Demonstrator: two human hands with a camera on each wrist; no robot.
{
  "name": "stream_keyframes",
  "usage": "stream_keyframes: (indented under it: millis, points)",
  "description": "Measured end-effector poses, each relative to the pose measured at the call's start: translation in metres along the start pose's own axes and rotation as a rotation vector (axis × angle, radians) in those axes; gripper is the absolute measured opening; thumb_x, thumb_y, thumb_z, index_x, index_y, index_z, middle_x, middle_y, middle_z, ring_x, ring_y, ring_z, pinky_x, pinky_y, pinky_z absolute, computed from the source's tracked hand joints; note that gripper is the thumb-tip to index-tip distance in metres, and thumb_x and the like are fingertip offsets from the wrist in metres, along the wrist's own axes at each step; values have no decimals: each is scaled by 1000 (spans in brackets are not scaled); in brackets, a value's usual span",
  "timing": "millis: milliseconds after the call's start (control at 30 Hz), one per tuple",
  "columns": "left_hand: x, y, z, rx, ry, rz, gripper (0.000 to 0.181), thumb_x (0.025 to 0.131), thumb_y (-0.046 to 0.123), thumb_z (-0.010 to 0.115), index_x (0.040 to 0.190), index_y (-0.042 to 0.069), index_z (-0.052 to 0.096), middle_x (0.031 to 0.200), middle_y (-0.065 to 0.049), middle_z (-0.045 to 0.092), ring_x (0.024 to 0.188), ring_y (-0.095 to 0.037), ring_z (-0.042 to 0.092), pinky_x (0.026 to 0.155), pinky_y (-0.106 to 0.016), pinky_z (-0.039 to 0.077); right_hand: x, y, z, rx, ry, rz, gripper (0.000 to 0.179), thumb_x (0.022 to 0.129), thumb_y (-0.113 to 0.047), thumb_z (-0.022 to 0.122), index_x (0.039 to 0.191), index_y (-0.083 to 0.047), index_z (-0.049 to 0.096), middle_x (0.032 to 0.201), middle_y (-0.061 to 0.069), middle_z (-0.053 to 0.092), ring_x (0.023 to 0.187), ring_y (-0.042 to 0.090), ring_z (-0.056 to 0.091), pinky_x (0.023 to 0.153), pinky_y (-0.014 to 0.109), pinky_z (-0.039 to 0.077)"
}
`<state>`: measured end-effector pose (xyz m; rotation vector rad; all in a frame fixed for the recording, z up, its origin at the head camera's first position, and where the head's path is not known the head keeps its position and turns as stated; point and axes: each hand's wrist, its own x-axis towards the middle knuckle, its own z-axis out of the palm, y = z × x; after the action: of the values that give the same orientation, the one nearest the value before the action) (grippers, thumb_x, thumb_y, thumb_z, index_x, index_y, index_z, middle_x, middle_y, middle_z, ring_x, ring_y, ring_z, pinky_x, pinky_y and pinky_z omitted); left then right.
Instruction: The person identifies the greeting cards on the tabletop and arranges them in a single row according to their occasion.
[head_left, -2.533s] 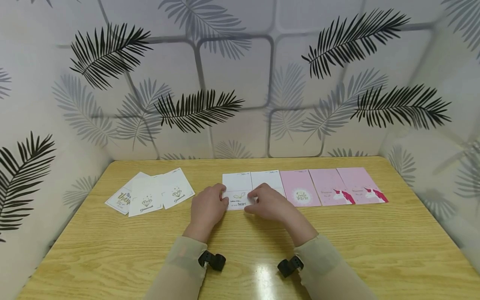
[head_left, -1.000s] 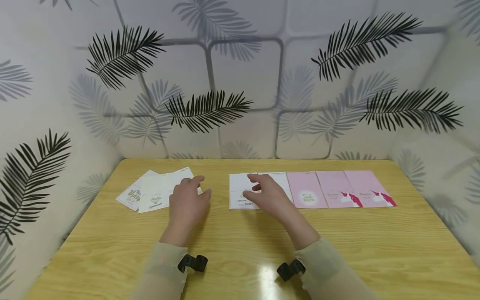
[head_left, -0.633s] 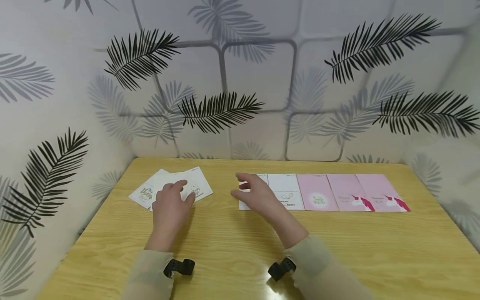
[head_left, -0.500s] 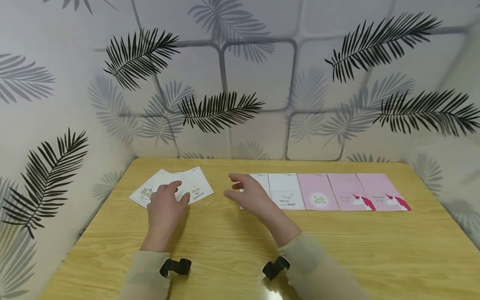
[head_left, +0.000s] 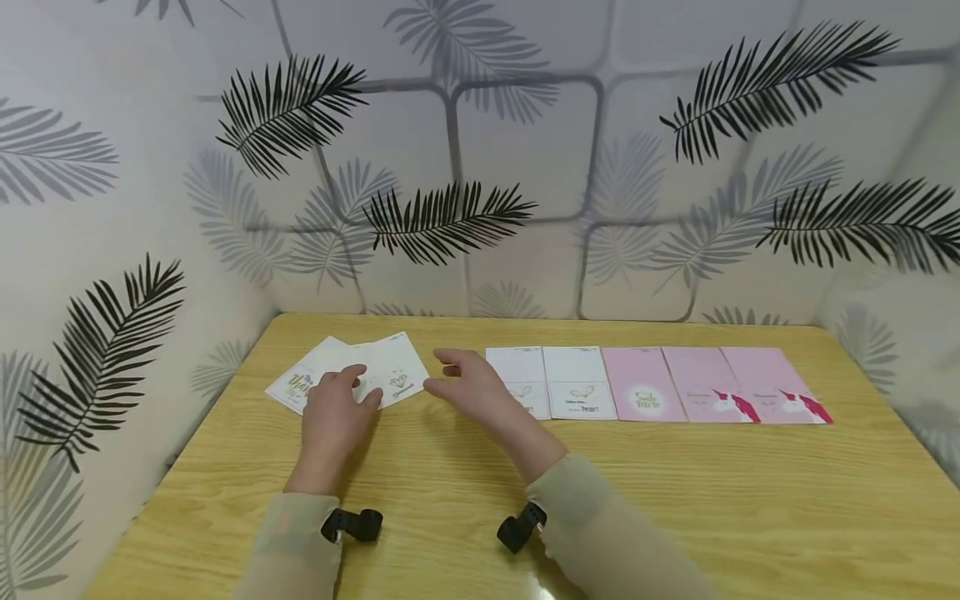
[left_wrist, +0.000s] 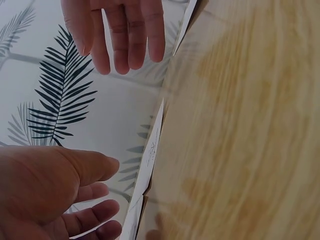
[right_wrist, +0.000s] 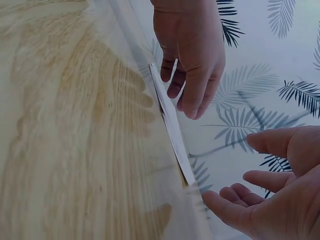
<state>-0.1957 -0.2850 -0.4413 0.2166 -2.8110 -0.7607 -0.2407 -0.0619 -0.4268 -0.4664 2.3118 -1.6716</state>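
Note:
At the left of the table lie overlapping white cards. One, printed with a gold diamond (head_left: 399, 371), is at the right of this group; a card with gold "thank" lettering (head_left: 298, 385) sticks out at the left. My left hand (head_left: 333, 421) hovers over the middle card (head_left: 341, 357) and hides most of its print. Its fingers are loosely bent and hold nothing. Close by the diamond card's right corner is my right hand (head_left: 480, 396), thumb and fingers apart. In the left wrist view, bare space shows between the left hand's thumb (left_wrist: 97, 166) and the cards (left_wrist: 150, 155).
To the right runs a row of cards edge to edge: two white ones with gold wings (head_left: 581, 383), a pink one with a round badge (head_left: 643, 379), and two pink unicorn cards (head_left: 712, 383). A leaf-patterned backdrop (head_left: 517, 267) rises behind the wooden table (head_left: 637, 500).
My hands have let go of the leftmost card in the row and moved left to the loose white cards, the left hand first, then the right. The head view has turned left.

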Motion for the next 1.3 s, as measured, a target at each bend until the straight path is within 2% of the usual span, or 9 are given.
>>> stream_keyframes:
  millis: [300, 567, 733, 900, 1067, 1300]
  points:
    - [9, -4, 12, 20, -71, -7, 53, 108, 26, 70, 152, -3, 61, 132, -29, 69, 123, -57, 60, 98, -68, 50, 11, 4, 11, 2, 32, 58, 62, 105, -19, 74, 162, -5, 54, 165, 15, 51, 152, 35, 49, 118, 52, 46]
    - [8, -5, 14, 63, -76, 9, 54, 107, 26, 71, 150, -4, 61, 139, -33, 62, 127, -63, 54, 100, -71, 48, 16, 4, 15, 41, 17, 74, 63, 105, -20, 73, 163, -7, 53, 167, 16, 50, 152, 37, 49, 115, 54, 49]
    - [8, -4, 14, 77, -79, 9, 54, 106, 25, 74, 150, -3, 62, 144, -36, 56, 127, -62, 53, 100, -71, 46, 19, 2, 16, 95, 9, 116, 63, 105, -20, 74, 164, -8, 53, 164, 20, 52, 150, 38, 51, 114, 55, 50]
    - [8, -5, 16, 78, -86, 8, 53, 106, 25, 74, 150, -2, 63, 146, -36, 56, 129, -62, 52, 101, -72, 45, 19, 3, 17, 101, 7, 113, 62, 105, -18, 73, 163, -7, 53, 161, 23, 54, 149, 40, 53, 114, 56, 50]
    - [7, -7, 17, 85, -91, -4, 54, 105, 25, 74, 150, -2, 63, 147, -36, 55, 129, -61, 51, 103, -71, 44, 16, 4, 16, 186, -1, 129, 60, 106, -15, 71, 162, -5, 53, 161, 23, 54, 146, 40, 55, 115, 56, 49]
    - [5, -7, 16, 77, -92, -14, 55, 105, 25, 74, 151, -2, 62, 147, -36, 55, 130, -61, 50, 103, -71, 44, 19, 11, 18, 297, 23, 130, 57, 106, -8, 70, 160, 1, 54, 162, 24, 51, 140, 37, 60, 113, 48, 52]
